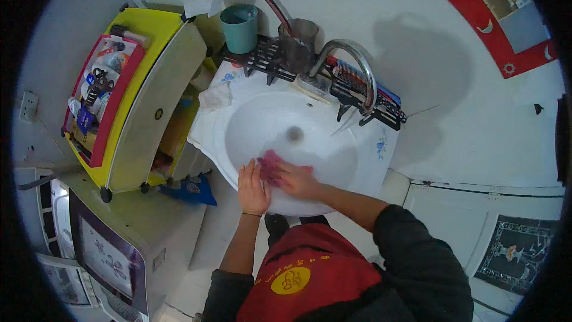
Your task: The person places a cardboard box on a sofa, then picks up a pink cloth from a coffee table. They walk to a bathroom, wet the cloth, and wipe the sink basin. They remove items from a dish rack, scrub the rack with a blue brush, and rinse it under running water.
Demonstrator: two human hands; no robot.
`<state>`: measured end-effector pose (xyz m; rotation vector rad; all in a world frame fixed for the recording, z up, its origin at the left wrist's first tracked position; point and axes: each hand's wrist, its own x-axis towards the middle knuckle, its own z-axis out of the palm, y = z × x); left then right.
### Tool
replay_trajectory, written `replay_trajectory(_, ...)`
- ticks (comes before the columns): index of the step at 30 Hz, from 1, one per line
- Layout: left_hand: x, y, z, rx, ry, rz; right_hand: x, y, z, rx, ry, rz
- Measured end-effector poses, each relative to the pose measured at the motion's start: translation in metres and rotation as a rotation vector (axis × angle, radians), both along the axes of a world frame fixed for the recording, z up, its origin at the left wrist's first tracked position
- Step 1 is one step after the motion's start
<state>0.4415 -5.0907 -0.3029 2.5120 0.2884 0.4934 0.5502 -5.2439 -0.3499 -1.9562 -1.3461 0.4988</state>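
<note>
A crumpled pink cloth [271,167] lies against the inner front wall of the white washbasin [241,120]. My right hand [298,181] is over the cloth and grips it, with pink showing on both sides of the fingers. Flat on the basin's front left rim, my left hand [254,190] points its fingers away from me. Its fingertips come close to the cloth's left edge; whether they touch it I cannot tell. A curved metal faucet [353,49] arches over the back of the basin. The dark drain [295,134] shows in the bowl.
Black racks behind the basin hold a teal cup [240,31], a dark translucent cup [299,38] and combs [357,74]. A folded white cloth [215,97] lies on the left rim. Left stands a yellow-trimmed shelf unit [154,85] carrying a bin of small items [100,85].
</note>
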Motion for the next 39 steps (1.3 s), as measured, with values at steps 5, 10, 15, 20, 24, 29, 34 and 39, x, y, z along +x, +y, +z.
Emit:
replay_trajectory(5,0.002,-0.001,0.000,0.008,0.010,-0.001,0.064,-0.053,0.008,-0.418,-0.355,0.078)
replay_trajectory(10,0.001,-0.001,0.000,0.013,0.028,0.024,0.075,0.048,0.033,-0.086,-0.743,0.231)
replay_trajectory(15,-0.001,0.000,0.002,-0.005,0.073,0.026,0.120,0.082,-0.005,0.007,-0.792,0.315)
replay_trajectory(20,-0.003,-0.001,-0.002,-0.013,0.055,0.038,0.139,-0.012,0.007,-0.548,-1.152,0.311)
replay_trajectory(24,-0.001,0.000,0.003,-0.021,0.037,0.021,0.065,-0.081,0.033,-0.488,-0.737,0.034)
replay_trajectory(29,0.000,0.000,-0.004,-0.050,0.031,0.035,-0.006,-0.046,0.067,-0.225,-0.119,0.080)
replay_trajectory(34,-0.001,0.002,0.004,-0.083,-0.022,-0.007,-0.006,0.060,-0.034,0.131,0.455,-0.036)
replay_trajectory(39,-0.007,0.003,-0.005,-0.042,0.038,0.016,0.073,0.069,-0.018,-0.260,-0.604,-0.043)
